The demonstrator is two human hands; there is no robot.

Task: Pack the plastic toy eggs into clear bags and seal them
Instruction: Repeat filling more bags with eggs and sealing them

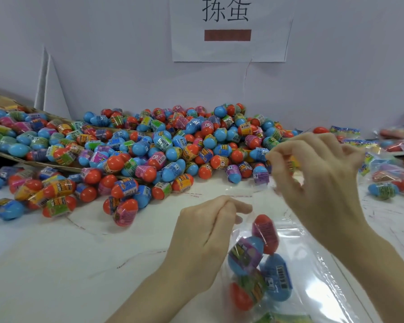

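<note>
Left hand [203, 238]: grip pinched, thumb and fingertips pressed on the top edge of the clear bag [296, 271]. Right hand [317, 178]: raised above and beyond the left, thumb and forefinger curled near each other, other fingers spread; can't tell whether it pinches the bag film. Bag hangs below the left grip, under the right wrist, holding four toy eggs [257, 257]: two orange, two blue, each with a printed shrink band, one showing a barcode. White tabletop [79, 252] under both hands. Beyond the grips, a big loose pile of eggs [163, 148] spills from a flattened cardboard box [0, 106] far left. Filled bags [392, 173] lie right of the right hand. Back wall white, with a paper sign [229, 31] bearing Chinese characters.
</note>
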